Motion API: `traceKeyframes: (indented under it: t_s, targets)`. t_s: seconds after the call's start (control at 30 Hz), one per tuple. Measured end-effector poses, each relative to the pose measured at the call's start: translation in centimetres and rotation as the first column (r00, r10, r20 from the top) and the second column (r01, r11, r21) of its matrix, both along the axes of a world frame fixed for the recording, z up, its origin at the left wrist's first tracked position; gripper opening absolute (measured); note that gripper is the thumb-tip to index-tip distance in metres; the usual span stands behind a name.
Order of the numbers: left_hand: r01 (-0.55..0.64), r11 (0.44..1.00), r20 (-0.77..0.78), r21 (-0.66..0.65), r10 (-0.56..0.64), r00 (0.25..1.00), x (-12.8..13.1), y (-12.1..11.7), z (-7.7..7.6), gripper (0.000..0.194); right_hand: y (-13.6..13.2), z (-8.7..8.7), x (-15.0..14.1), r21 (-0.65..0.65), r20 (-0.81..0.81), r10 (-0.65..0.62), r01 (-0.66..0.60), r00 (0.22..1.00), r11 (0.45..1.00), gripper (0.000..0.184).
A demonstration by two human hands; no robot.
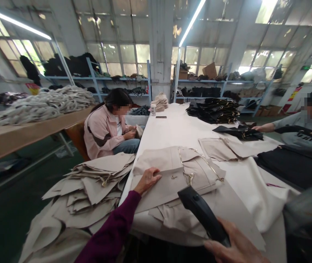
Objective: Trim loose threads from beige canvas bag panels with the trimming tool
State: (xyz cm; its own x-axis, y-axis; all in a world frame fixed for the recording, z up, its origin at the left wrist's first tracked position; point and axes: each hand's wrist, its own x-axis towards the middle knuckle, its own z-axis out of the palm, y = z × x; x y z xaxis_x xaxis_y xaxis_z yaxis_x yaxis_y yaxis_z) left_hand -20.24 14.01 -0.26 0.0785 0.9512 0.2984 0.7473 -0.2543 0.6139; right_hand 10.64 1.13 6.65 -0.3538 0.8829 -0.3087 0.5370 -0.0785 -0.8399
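Note:
My left hand (148,179) rests at the left side of a beige bag panel (169,184), fingers bent and pressed together on the edge of its upper layer. Gold-coloured zippers and a metal clasp (189,178) show on the beige pieces lying there. In my right hand (235,243), at the lower right, is a black hand-held tool (204,212) with a curved body and a wide, blunt head; its exact kind is unclear. The tool's head hangs over the near edge of the panel. More beige pieces (172,219) lie underneath.
Beige pieces (90,193) are heaped left of the white table (169,128). A seated person (103,128) handles a beige piece beyond them. Across the table, another person's hand (265,127) touches black material (240,132). Black pieces with gold zippers (213,110) stand stacked farther back.

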Motion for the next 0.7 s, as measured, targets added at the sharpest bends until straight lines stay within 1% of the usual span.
traceKeyframes:
  t_s: [0.03, 0.1, 0.23, 0.3, 0.37, 0.43, 0.53, 0.63, 0.7]
  targets:
    - [-0.003, 1.0, 0.021, 0.0, 0.003, 1.0, 0.0, 0.0, -0.2, 0.016, 0.6, 0.0, -1.1, -0.022, 0.012, 0.035, -0.035, 0.999, 0.999, 0.028]
    - [-0.003, 1.0, 0.061, -0.005, 0.003, 0.998, 0.0, 0.1, -0.4, 0.018, 1.7, -0.2, -3.0, -0.054, 0.026, 0.056, -0.054, 0.998, 0.997, 0.022]
    - [0.012, 1.0, 0.122, -0.02, -0.009, 0.993, -0.5, 0.4, -0.4, 0.016, 3.3, -1.1, -5.7, -0.021, -0.011, 0.018, -0.019, 1.0, 1.0, 0.019]
    - [0.029, 0.999, 0.146, -0.025, -0.025, 0.989, -0.7, 0.5, -0.3, 0.015, 3.9, -1.6, -6.6, -0.016, 0.001, -0.007, 0.007, 1.0, 1.0, 0.019]
    - [0.043, 0.999, 0.167, -0.024, -0.039, 0.985, -0.9, 0.5, -0.3, 0.015, 4.5, -1.7, -7.2, -0.007, 0.012, -0.025, 0.025, 1.0, 1.0, 0.019]
    - [0.048, 0.999, 0.181, -0.016, -0.045, 0.982, -0.9, 0.5, -0.5, 0.014, 5.2, -1.2, -7.5, 0.02, 0.007, -0.03, 0.03, 1.0, 0.999, 0.019]
    - [0.043, 0.999, 0.193, 0.002, -0.042, 0.98, -0.9, 0.4, -0.8, 0.013, 6.0, 0.2, -7.3, 0.086, 0.037, -0.055, 0.052, 0.998, 0.995, 0.022]
    - [0.042, 0.999, 0.193, 0.019, -0.045, 0.98, -0.9, 0.4, -1.0, 0.012, 6.3, 1.5, -6.0, 0.134, 0.085, -0.084, 0.072, 0.993, 0.988, 0.027]
    - [0.044, 0.999, 0.187, 0.03, -0.049, 0.981, -0.9, 0.3, -1.0, 0.011, 6.0, 1.8, -5.0, 0.12, 0.095, -0.089, 0.077, 0.992, 0.99, 0.029]
